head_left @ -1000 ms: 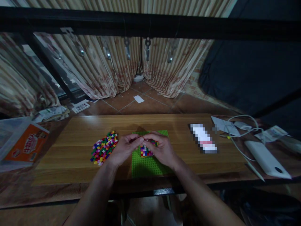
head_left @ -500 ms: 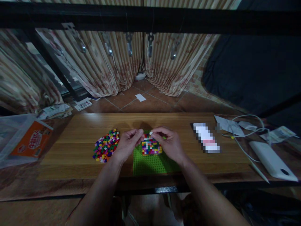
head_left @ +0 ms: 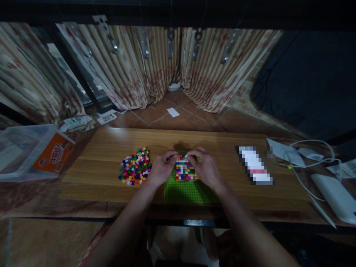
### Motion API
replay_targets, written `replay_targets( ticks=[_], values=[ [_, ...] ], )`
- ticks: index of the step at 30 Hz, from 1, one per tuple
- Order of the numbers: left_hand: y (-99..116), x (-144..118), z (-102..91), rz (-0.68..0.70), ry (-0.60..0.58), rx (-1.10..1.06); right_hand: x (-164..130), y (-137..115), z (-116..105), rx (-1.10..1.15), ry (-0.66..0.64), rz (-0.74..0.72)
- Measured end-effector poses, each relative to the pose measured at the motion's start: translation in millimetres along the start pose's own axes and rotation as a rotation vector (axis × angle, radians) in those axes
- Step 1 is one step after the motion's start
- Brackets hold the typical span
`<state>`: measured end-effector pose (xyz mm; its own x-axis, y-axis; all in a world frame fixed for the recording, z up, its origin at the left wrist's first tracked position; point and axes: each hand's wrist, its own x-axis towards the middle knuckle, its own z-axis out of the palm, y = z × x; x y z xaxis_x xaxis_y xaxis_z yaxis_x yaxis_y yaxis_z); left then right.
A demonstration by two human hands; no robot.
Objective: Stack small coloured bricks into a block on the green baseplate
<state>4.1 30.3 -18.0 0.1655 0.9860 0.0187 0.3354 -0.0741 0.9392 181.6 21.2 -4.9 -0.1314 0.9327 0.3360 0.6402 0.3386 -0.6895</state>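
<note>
A green studded baseplate (head_left: pixel 189 193) lies in front of me, carrying a block of many-coloured toy bricks (head_left: pixel 185 172) set in tight rows. My right hand (head_left: pixel 205 165) is at the block's far right side, its thumb and forefinger pinched on a small white toy brick (head_left: pixel 187 156). At the far left corner of the block is my left hand (head_left: pixel 163 167), thumb and fingertips closed together; whatever they hold is too small to make out. A loose pile of mixed toy bricks (head_left: pixel 135 167) sits just left of my left hand.
Everything stands on a wooden board (head_left: pixel 91 163). A phone (head_left: pixel 256 165) with a blurred screen lies to the right, then white cables (head_left: pixel 299 178) and a white power bank (head_left: pixel 332 196). On the left is a clear plastic box (head_left: pixel 25 152) with an orange label.
The whole view has shifted, so the board sits further right in it. My hands remain at the far edge of the brick block; the white toy brick is still in my right fingers.
</note>
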Motion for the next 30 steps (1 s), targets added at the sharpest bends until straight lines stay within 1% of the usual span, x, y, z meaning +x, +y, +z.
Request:
replay_targets(
  ticks=[3,6,15,20,25,30],
  values=[
    [-1,0,0.7,-0.003,-0.007,0.006,2,2,3,0.016,-0.008,-0.009],
    [-3,0,0.8,-0.001,-0.007,0.005,3,5,6,0.062,-0.006,0.024],
    [-8,0,4.0,0.012,-0.006,0.004,6,16,9,0.359,-0.047,0.260],
    [-3,-2,5.1,0.012,0.002,0.005,11,18,6,0.387,-0.124,0.346],
    [-3,-2,4.6,0.021,0.002,0.018,15,20,3,0.380,-0.195,0.343],
    [-5,-2,4.4,0.032,-0.008,0.031,15,26,5,0.426,-0.210,0.350]
  ],
)
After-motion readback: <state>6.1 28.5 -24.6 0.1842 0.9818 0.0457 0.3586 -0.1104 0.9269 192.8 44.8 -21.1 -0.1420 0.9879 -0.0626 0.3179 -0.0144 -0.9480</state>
